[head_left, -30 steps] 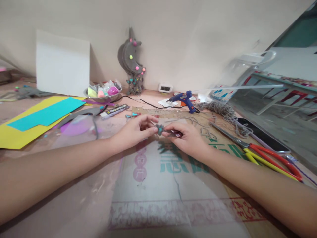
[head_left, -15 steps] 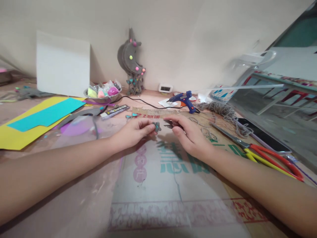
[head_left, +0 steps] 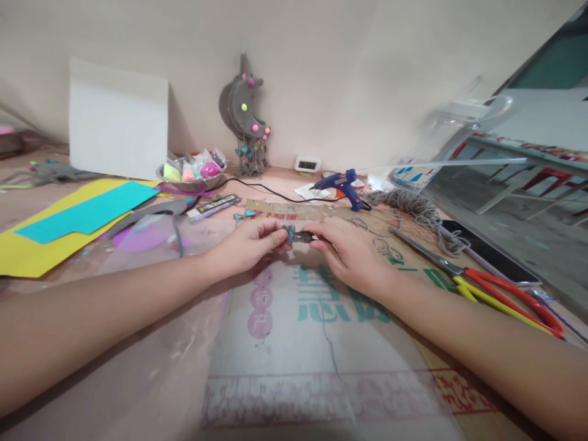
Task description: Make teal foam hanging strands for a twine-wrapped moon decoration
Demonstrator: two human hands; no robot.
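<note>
My left hand [head_left: 254,244] is closed, pinching a small grey-and-teal piece [head_left: 289,234] with several rounded lobes between thumb and fingertips. My right hand [head_left: 346,248] is closed around a pair of small dark snips [head_left: 303,237], whose handles are mostly hidden by the fingers. The tips of the snips meet the right side of the grey-and-teal piece; whether they bite into it is too small to tell. Both hands are above a plastic-covered cardboard sheet [head_left: 285,355]. Just behind my left hand lie small teal pieces [head_left: 245,214].
A blue glue gun [head_left: 342,185] stands behind the hands, its cord running left. To the right are grey yarn [head_left: 411,205], large red-and-yellow-handled scissors [head_left: 505,294] and a phone [head_left: 489,251]. Teal foam [head_left: 92,211], a bowl [head_left: 193,182] and a decorated grey moon [head_left: 239,107] are further back.
My right hand has moved slightly left, bringing the snips against the grey-and-teal piece. Their blades, apart before, now look closer together. My left hand has stayed in place.
</note>
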